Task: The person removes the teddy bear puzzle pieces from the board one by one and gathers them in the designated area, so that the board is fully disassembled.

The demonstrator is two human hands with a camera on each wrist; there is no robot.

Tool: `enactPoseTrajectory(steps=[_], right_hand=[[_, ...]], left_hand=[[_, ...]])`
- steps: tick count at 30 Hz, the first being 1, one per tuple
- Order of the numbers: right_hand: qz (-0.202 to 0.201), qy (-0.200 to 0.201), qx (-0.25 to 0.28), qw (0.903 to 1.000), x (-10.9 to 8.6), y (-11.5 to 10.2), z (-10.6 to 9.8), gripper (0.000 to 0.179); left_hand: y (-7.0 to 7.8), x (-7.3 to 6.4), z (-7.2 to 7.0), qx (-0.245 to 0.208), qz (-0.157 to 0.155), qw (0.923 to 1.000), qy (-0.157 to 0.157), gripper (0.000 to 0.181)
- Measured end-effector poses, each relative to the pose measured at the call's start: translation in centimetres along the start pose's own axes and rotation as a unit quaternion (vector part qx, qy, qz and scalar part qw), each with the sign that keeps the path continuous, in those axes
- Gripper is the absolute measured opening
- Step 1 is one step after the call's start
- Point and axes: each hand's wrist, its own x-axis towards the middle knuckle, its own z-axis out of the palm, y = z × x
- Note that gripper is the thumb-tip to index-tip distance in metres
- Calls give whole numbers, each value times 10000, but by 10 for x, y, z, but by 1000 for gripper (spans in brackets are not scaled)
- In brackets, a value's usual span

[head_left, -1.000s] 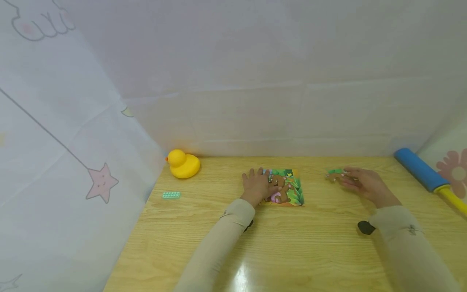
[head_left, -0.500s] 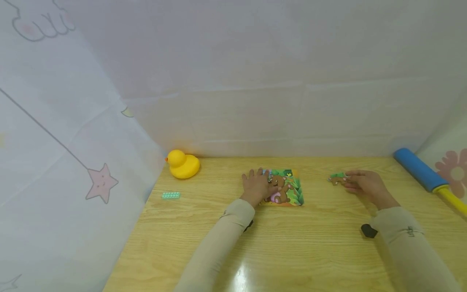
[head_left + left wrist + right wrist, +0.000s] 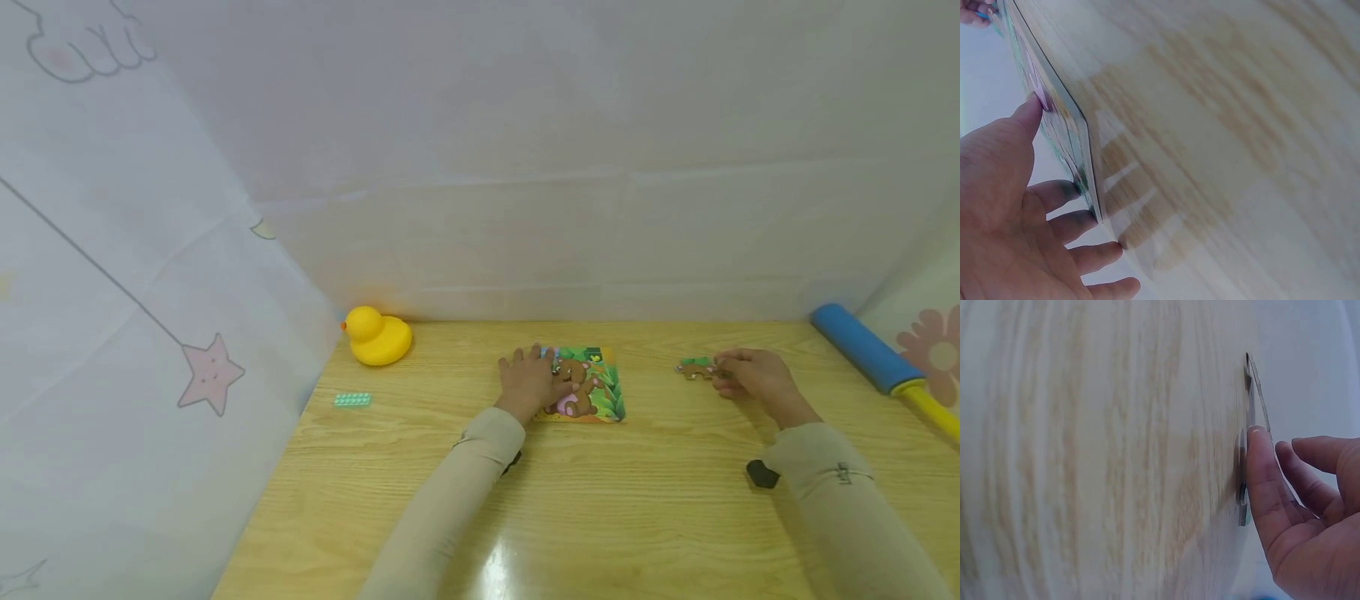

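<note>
In the head view, my left hand [image 3: 525, 386] rests with spread fingers on the left part of a flat picture puzzle [image 3: 573, 396] showing a brown bear among green leaves. The left wrist view shows its thumb and fingertips against the puzzle board [image 3: 1060, 119], which lies on the table. To the right, my right hand [image 3: 759, 385] pinches the right end of a small green and brown puzzle piece [image 3: 693, 368]. From the right wrist, that thin piece [image 3: 1260, 394] appears tilted off the tabletop, and another flat piece [image 3: 1243, 481] lies beneath the fingers.
On the wooden table [image 3: 600, 517], a yellow rubber duck [image 3: 378, 337] stands at the back left, with a small mint-green dotted strip [image 3: 352, 400] in front. A blue foam tube with a yellow handle [image 3: 866, 348] lies at the right. Printed cloth [image 3: 480, 208] hangs behind.
My right hand has shifted slightly right, and more of the puzzle piece shows beyond its fingertips. The left hand and the bear puzzle have stayed in place.
</note>
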Motion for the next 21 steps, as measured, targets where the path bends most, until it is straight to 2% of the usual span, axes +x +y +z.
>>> enactPoseTrajectory(steps=[11, 21], right_hand=[[2, -30, -366, 9993, -2, -2, -1, 59], [6, -49, -489, 9988, -4, -7, -3, 60]], left_hand=[[-1, -2, -2, 18, 31, 10000, -57, 85], [0, -2, -3, 66, 60, 9999, -97, 86]])
